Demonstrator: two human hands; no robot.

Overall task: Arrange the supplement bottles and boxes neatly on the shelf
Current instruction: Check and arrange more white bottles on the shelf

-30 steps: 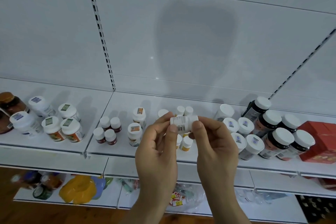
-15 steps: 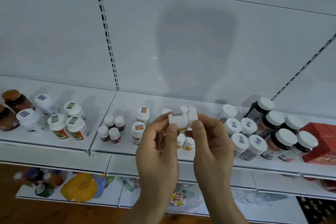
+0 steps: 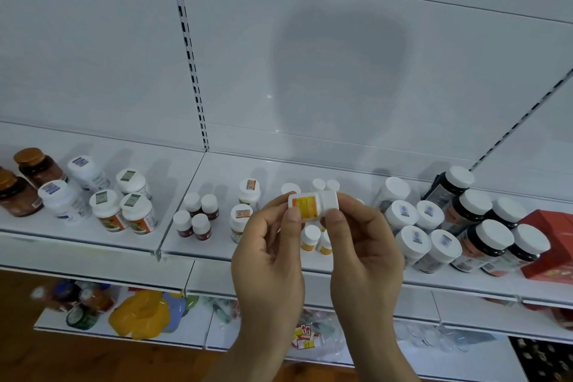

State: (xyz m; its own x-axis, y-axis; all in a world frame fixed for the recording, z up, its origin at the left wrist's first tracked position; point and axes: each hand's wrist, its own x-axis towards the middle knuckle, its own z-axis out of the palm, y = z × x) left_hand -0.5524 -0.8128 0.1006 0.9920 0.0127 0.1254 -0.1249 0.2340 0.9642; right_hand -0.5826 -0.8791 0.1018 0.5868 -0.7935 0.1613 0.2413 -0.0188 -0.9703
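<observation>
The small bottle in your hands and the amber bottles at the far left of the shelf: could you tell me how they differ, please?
The small white bottle lies sideways, pinched between left hand and right hand; the amber bottles stand upright on the shelf. Its body and cap are white with an orange-yellow label; theirs are dark brown with brown caps. It looks smaller. Both kinds are capped.

Small white orange-labelled bottle [image 3: 311,203] lies sideways above the shelf [image 3: 217,253].
</observation>
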